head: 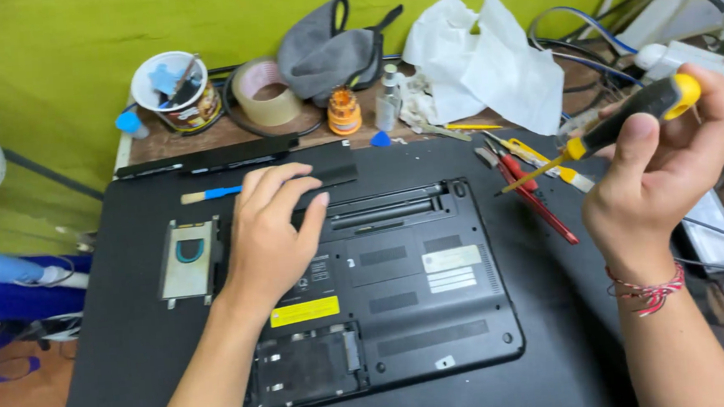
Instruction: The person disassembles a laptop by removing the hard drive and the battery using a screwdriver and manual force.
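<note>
While the left hand (268,234) lay flat, fingers spread, on the upturned laptop (384,286) at its far-left corner, the right hand (657,169) gripped a screwdriver (617,129) off to the right (tip angled left twd laptop).

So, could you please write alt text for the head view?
A left hand rests on an upturned black laptop with its bays open, while the right hand holds a yellow-and-black screwdriver above a cluttered workbench.

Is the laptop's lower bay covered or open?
Open: the laptop lies bottom-up, and its lower bay shows bare insides, no cover on it.
</note>
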